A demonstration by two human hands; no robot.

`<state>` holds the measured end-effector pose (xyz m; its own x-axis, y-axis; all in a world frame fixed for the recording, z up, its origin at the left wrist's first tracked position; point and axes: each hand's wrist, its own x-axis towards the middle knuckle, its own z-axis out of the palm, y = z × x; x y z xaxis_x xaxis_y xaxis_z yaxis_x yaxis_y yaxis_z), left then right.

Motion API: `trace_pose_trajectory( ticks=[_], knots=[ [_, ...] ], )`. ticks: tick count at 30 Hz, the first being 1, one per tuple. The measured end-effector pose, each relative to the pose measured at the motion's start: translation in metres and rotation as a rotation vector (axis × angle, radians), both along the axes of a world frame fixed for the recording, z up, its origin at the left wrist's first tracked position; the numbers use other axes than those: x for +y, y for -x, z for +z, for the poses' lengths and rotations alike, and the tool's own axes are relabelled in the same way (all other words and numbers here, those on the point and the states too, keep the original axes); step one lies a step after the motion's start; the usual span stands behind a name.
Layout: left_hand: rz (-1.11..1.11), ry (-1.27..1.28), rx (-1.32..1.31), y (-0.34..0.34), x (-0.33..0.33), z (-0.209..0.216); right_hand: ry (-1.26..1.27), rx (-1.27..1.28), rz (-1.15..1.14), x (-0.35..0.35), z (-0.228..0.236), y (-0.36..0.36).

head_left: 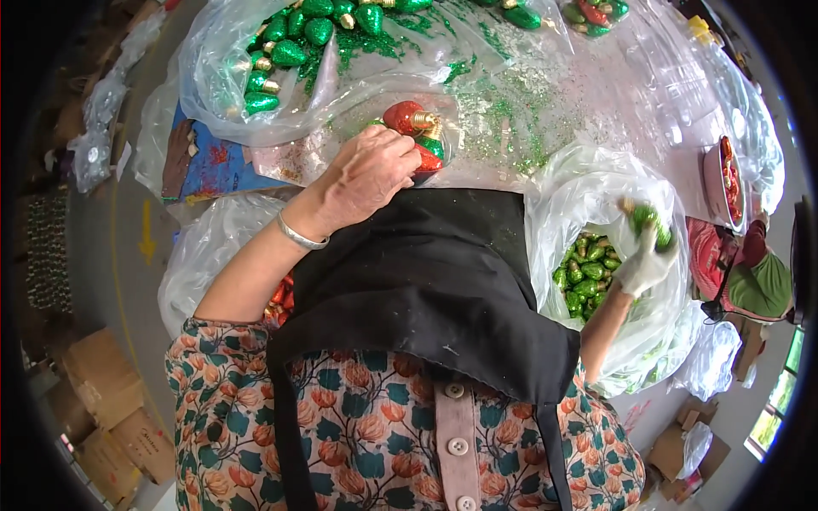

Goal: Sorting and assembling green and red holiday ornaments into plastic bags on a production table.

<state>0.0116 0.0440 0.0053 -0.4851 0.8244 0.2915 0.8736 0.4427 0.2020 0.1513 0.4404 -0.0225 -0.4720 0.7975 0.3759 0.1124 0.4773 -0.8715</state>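
Observation:
At the table's near edge, a clear plastic container holds red and green light-bulb ornaments with gold screw bases, among them a glittery red bulb ornament. My left hand is bare, with a bangle at the wrist. Its fingers are bent together against the container's near side, partly hiding it. Off to the right, my right hand, in a white glove, grips a green bulb ornament, slightly blurred. That hand is over an open clear bag full of green bulb ornaments.
Loose green bulb ornaments lie on plastic sheeting at the back left. Glitter is scattered over the table. A tub of red pieces stands at the right, near another person. Cardboard boxes sit on the floor at left.

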Motion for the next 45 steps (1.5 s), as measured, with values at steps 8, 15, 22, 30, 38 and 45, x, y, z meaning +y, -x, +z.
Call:
trace_pose_trajectory(
  ticks=[8, 15, 22, 30, 38, 45],
  knots=[
    [0.055, 0.021, 0.047, -0.004, -0.005, -0.013, -0.326, -0.329, 1.371, -0.200, 0.115, 0.150],
    [0.097, 0.030, 0.094, -0.014, -0.004, -0.009, -0.961, -0.944, 1.284, -0.240, 0.104, 0.187],
    [0.091, -0.130, 0.133, -0.008, -0.004, -0.010, -1.193, -0.696, 1.130, -0.240, 0.068, 0.183],
    [0.089, -0.041, -0.034, -0.005, -0.007, -0.008, -1.237, -0.830, 0.935, -0.247, 0.058, 0.162],
    [0.112, -0.107, 0.068, -0.010, -0.015, -0.023, -0.966, -0.854, 1.070, -0.252, 0.124, 0.252],
    [-0.004, 0.080, -0.074, 0.008, -0.005, 0.009, -1.000, -0.739, 0.979, -0.292, -0.006, 0.416]
  ],
)
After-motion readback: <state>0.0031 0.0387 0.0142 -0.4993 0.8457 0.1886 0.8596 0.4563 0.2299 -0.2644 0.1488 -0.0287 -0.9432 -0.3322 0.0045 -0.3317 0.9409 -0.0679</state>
